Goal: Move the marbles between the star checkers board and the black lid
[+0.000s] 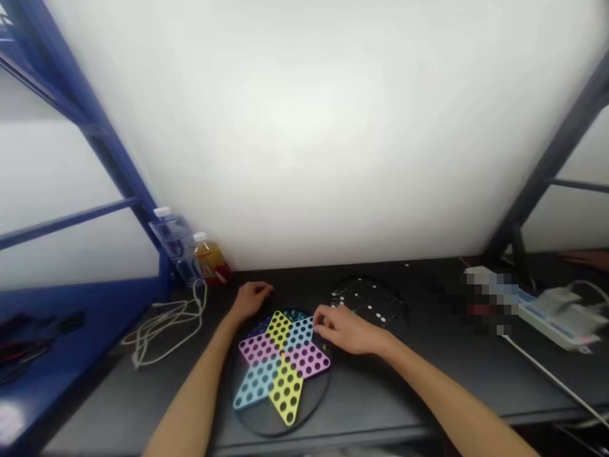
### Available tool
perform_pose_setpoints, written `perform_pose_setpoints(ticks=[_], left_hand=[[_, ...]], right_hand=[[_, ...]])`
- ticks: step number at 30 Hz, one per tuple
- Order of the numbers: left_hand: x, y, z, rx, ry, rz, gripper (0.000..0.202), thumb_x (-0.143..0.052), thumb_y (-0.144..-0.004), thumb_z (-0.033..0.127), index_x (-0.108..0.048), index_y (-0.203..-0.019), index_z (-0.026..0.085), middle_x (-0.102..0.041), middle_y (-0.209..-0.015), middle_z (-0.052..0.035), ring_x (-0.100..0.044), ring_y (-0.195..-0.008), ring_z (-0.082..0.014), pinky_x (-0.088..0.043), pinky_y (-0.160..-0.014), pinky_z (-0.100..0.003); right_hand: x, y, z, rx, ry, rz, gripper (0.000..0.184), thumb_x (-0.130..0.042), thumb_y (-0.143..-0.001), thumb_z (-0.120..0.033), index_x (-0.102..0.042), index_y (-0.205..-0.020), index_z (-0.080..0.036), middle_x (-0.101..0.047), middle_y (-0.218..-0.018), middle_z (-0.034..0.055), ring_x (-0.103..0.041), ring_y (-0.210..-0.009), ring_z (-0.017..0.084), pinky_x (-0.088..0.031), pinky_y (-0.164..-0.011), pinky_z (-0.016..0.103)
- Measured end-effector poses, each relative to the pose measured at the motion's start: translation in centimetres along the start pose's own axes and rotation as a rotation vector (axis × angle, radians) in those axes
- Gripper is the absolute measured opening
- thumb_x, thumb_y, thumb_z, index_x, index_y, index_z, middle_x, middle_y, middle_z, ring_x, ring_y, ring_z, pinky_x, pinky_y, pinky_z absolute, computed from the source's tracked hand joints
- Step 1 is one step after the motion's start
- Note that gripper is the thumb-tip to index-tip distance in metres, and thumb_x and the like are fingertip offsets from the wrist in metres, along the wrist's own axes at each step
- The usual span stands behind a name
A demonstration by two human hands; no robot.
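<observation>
A round Chinese checkers board (pixel 280 365) with a star of yellow, pink and blue points full of holes lies on the dark table in front of me. My left hand (pixel 251 298) rests curled at the board's far left rim. My right hand (pixel 346 328) sits at the board's right edge, fingers pinched together near the holes; what they hold is too small to make out. Just behind the right hand lies a round black lid or tray (pixel 370 304) with small light pieces in it.
Two drink bottles (pixel 209 259) stand at the back left by a blue frame post. A coiled white cable (pixel 166 320) lies left of the board. A white power strip with plugs (pixel 556 311) sits at the right. A white wall rises behind the table.
</observation>
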State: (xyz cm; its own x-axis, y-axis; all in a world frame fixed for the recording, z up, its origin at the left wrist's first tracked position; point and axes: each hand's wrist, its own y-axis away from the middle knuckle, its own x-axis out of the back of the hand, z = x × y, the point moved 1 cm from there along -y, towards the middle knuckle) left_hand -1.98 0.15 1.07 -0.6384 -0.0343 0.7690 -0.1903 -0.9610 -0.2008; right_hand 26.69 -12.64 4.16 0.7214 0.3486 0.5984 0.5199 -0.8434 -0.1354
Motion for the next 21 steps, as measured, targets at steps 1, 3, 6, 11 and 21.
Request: perform_pose_setpoints(ticks=[1,3,6,11,21], left_hand=[[0.0,0.0,0.1,-0.006,-0.007,0.002,0.04,-0.051,-0.079,0.05,-0.076,-0.086,0.019,-0.074,-0.076,-0.0036,-0.065,-0.072,-0.0211,-0.046,-0.068,-0.028],[0.0,0.0,0.1,-0.022,-0.018,0.01,0.039,-0.051,-0.08,0.048,-0.076,-0.086,0.019,-0.074,-0.076,-0.0033,-0.065,-0.072,-0.0211,-0.046,-0.069,-0.028],[-0.1,0.0,0.2,-0.022,-0.02,0.014,0.038,-0.051,-0.08,0.048,-0.076,-0.086,0.02,-0.074,-0.077,-0.0031,-0.065,-0.073,-0.0211,-0.046,-0.07,-0.027],[-0.3,0.0,0.1,-0.014,-0.022,0.009,0.039,-0.051,-0.081,0.048,-0.076,-0.086,0.019,-0.073,-0.074,-0.0028,-0.065,-0.071,-0.0207,-0.046,-0.068,-0.027],[-0.4,-0.1,-0.2,-0.015,-0.021,0.016,0.039,-0.051,-0.081,0.048,-0.076,-0.087,0.019,-0.075,-0.079,-0.0037,-0.066,-0.075,-0.0215,-0.046,-0.07,-0.027]], right_hand=[[0.1,-0.4,0.3,-0.045,-0.216,0.042,0.017,-0.055,-0.087,-0.036,-0.057,-0.091,-0.02,-0.047,-0.056,-0.0058,-0.038,-0.048,0.009,-0.027,-0.05,0.022],[0.5,-1.1,1.1,-0.135,-0.676,0.106,0.023,-0.055,-0.086,-0.043,-0.053,-0.089,-0.02,-0.033,-0.051,-0.0101,-0.023,-0.041,0.007,-0.019,-0.043,0.02],[0.7,-2.1,2.1,-0.232,-1.131,0.123,0.029,-0.056,-0.083,-0.049,-0.05,-0.084,-0.02,-0.026,-0.051,-0.0115,-0.012,-0.04,0.006,-0.01,-0.039,0.02],[0.0,-2.3,2.8,-0.307,-0.956,0.204,0.046,-0.052,-0.084,-0.058,-0.04,-0.061,-0.02,-0.032,-0.048,-0.0086,-0.017,-0.037,0.005,-0.01,-0.039,0.022],[0.5,0.2,0.0,0.039,0.473,0.02,0.035,-0.042,-0.097,-0.038,-0.069,-0.085,-0.02,-0.071,-0.081,0.0061,-0.062,-0.074,0.017,-0.037,-0.068,0.026]])
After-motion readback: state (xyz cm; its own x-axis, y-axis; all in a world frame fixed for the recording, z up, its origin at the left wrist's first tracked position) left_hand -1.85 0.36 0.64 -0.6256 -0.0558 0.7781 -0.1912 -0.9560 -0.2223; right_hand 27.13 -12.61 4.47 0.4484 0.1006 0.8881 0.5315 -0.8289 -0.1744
